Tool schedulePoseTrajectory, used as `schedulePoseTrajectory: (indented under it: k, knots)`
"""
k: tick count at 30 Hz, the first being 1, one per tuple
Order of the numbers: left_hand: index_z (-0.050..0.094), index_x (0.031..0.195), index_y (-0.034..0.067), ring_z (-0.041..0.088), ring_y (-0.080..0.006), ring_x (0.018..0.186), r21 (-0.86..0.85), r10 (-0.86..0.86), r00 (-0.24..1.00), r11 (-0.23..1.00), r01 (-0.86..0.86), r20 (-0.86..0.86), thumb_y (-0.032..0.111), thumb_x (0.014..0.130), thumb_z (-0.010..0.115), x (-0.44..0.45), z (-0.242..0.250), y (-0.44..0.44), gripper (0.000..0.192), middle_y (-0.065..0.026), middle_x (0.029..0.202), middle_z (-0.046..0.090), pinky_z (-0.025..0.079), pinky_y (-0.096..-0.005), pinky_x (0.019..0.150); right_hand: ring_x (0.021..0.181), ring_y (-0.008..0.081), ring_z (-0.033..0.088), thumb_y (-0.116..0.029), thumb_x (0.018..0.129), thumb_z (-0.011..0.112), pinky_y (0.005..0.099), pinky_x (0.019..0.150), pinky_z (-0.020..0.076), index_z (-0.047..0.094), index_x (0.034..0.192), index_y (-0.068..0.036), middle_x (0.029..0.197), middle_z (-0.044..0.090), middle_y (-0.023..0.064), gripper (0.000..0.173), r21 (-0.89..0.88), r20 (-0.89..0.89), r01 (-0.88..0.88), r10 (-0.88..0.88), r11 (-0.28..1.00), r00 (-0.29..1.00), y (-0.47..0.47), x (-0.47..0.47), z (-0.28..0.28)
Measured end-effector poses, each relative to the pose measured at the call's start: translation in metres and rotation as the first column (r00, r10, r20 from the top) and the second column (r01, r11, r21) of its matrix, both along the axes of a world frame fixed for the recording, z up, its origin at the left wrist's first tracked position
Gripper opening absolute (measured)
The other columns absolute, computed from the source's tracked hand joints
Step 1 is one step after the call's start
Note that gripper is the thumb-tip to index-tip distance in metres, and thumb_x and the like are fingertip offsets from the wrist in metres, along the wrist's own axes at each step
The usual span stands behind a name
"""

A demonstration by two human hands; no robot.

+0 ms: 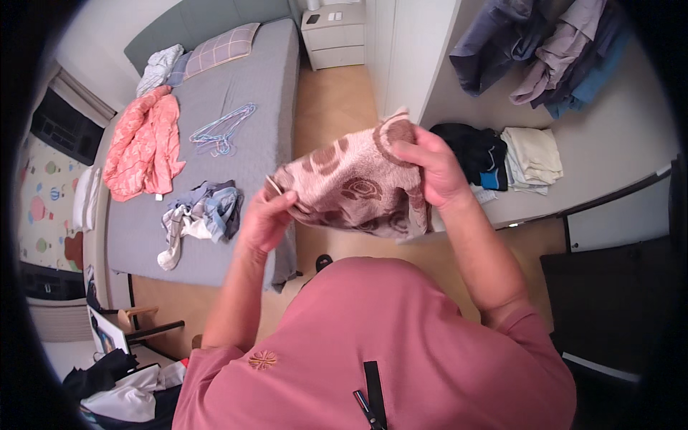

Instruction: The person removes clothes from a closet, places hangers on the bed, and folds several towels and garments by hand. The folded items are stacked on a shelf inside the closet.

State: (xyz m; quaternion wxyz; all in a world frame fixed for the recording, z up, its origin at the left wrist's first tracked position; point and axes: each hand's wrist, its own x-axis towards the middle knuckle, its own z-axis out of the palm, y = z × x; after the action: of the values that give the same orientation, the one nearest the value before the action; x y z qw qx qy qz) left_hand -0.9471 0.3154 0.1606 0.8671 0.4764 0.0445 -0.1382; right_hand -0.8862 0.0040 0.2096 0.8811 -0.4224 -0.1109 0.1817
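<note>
A pink towel-like cloth (352,180) with brown rose and ring patterns is stretched between my hands, in front of my chest. My left hand (269,215) pinches its left edge between thumb and fingers. The upper right corner is gripped by my right hand (438,166), with the thumb lying over the fabric. The cloth hangs in loose folds below the right hand. Left of the cloth, on the bed (242,177), lie a heap of crumpled clothes (207,209), several plastic hangers (223,131) and a coral pink quilted cover (145,145).
At right, a wardrobe shelf (591,177) holds dark folded clothes (475,153) and a cream folded stack (532,156); garments (553,59) hang above. A nightstand (336,40) stands at the back. Clothes (126,389) are piled at lower left, near a wooden-topped stool (137,317).
</note>
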Motion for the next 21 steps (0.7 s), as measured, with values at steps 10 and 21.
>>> schedulePoseTrajectory:
  k: [10,21]
  knots:
    - [0.050,0.144,-0.004,0.066,-0.0154,0.083,0.518,0.257,0.966,0.829,-0.208,-0.023,-0.007,0.082,0.054,0.052,-0.056,0.019,0.063,-0.0092,0.106,0.069,0.052,-0.0269,0.075,0.094,0.0108,0.065,-0.004,0.098,0.069,0.0294,0.087,0.0540,0.061,0.110,-0.002,0.105,0.070,0.0048,0.014,-0.163,0.120,0.338,-0.321,0.927,0.939,-0.032,-0.042,-0.042]
    - [0.052,0.147,0.001,0.069,-0.0211,0.101,0.558,-0.135,0.991,0.823,0.104,0.015,0.005,0.088,0.077,0.036,-0.025,0.007,0.064,-0.0115,0.112,0.070,0.055,-0.0335,0.088,0.104,0.0170,0.065,0.008,0.089,0.066,0.0318,0.093,0.0528,0.055,0.142,-0.001,0.114,0.065,0.0090,0.056,-0.535,0.372,0.510,-0.355,0.673,0.858,-0.053,-0.082,-0.046]
